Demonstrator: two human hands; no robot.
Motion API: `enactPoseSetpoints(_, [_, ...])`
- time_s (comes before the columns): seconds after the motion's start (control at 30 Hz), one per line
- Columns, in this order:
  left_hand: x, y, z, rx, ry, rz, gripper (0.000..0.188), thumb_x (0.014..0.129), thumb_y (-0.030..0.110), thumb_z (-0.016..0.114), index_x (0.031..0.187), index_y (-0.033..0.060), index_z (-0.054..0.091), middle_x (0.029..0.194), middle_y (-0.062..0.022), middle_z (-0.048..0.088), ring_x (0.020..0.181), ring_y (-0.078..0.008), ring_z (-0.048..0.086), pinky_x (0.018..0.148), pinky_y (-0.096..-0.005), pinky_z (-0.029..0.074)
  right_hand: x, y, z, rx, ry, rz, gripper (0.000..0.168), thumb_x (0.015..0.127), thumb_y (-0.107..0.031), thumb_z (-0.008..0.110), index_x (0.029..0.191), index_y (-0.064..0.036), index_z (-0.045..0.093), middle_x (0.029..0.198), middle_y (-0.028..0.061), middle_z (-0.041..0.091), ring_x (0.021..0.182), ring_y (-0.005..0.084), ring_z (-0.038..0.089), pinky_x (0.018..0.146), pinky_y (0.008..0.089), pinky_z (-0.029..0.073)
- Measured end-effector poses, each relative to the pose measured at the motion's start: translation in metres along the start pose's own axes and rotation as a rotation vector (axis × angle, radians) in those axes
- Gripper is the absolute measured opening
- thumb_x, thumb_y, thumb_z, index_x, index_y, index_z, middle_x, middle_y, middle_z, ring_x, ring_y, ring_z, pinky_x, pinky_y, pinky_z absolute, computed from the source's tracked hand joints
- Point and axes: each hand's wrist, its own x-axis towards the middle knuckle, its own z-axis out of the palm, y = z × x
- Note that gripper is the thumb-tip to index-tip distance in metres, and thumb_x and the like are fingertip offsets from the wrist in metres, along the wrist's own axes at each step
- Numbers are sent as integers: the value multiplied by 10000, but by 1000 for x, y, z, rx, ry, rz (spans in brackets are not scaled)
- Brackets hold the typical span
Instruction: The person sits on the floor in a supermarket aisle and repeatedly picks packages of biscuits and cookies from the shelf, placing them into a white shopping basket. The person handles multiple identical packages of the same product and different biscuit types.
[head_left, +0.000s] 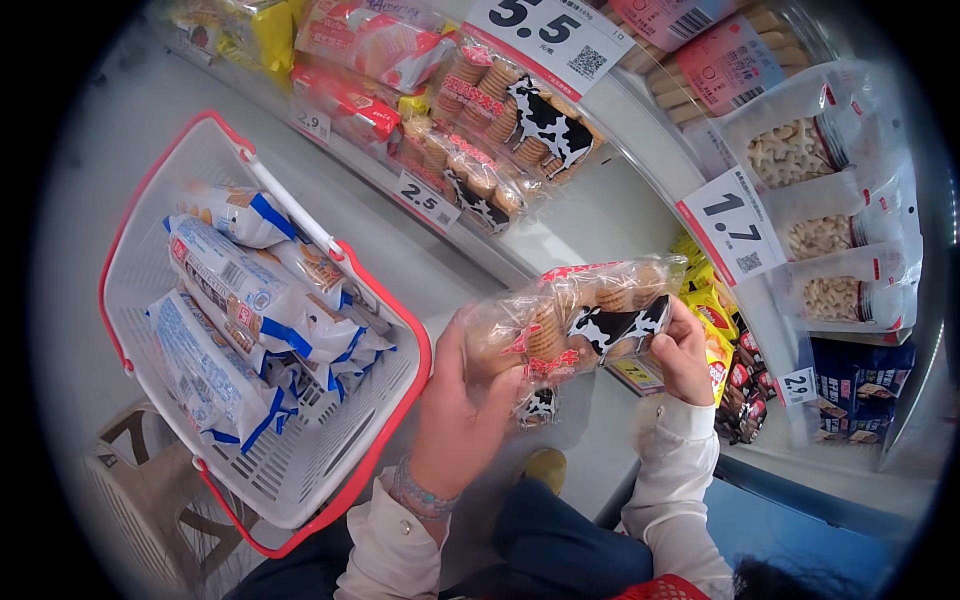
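Between my two hands is a clear plastic pack of round biscuits (600, 322) with a black-and-white cow print. My left hand (469, 405) grips its left end, with the thumb across the front. The right end is pinched by my right hand (681, 352). Below the pack, close to my left hand, part of another cow print (540, 407) shows; how it is supported cannot be told. To the left, a white plastic basket with a red rim (424, 360) holds several white-and-blue snack packs (232, 270).
Shelves with price tags (731, 225) curve across the top and right. They carry cow-print biscuit packs (547, 127), red wafer packs (345, 109), white pouches (802, 150), yellow packs (712, 322) and dark blue packs (862, 390). A beige stool (135, 495) stands under the basket.
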Motion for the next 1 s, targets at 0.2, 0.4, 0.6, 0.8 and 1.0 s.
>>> enactPoseSetpoints(0.2, [65, 46, 16, 395, 177, 467, 505, 859, 27, 492, 1323, -34, 303, 1223, -217, 485, 1071, -300, 549, 889, -347, 440, 48, -6, 40, 4, 210, -169, 374, 793, -23, 602, 1148, 49, 505, 1043, 52, 594, 922, 100, 554, 842, 241, 430])
enactPoseSetpoints(0.4, [191, 34, -42, 510, 253, 449, 534, 814, 74, 580, 1294, -27, 367, 1157, -200, 553, 1053, -283, 564, 870, -338, 452, 128, 37, 80, -317, 593, -470, 443, 735, -190, 729, 1059, 57, 554, 940, 121, 624, 861, 195, 583, 776, 323, 452])
enactPoseSetpoints(0.6, [210, 14, -61, 630, 308, 378, 601, 730, 143, 718, 1237, -51, 460, 1089, -169, 600, 976, -208, 600, 841, -316, 471, 134, 52, 86, -455, 736, -447, 414, 722, -226, 743, 1004, 11, 555, 912, 92, 583, 791, 209, 532, 713, 327, 422])
enactPoseSetpoints(0.8, [198, -1, -69, 540, 301, 287, 523, 708, 128, 733, 1153, -69, 544, 969, -149, 649, 824, -164, 646, 734, -286, 509, 135, 59, 93, -190, 688, -407, 407, 722, -166, 760, 1014, -9, 525, 872, 17, 522, 733, 89, 436, 571, 216, 385])
enactPoseSetpoints(1.0, [217, -2, -71, 569, 324, 282, 525, 714, 97, 714, 1174, -70, 523, 1041, -153, 614, 787, -171, 652, 707, -290, 511, 137, 60, 97, -318, 684, -314, 417, 712, -186, 766, 1001, -1, 529, 930, 39, 524, 736, 105, 449, 605, 245, 402])
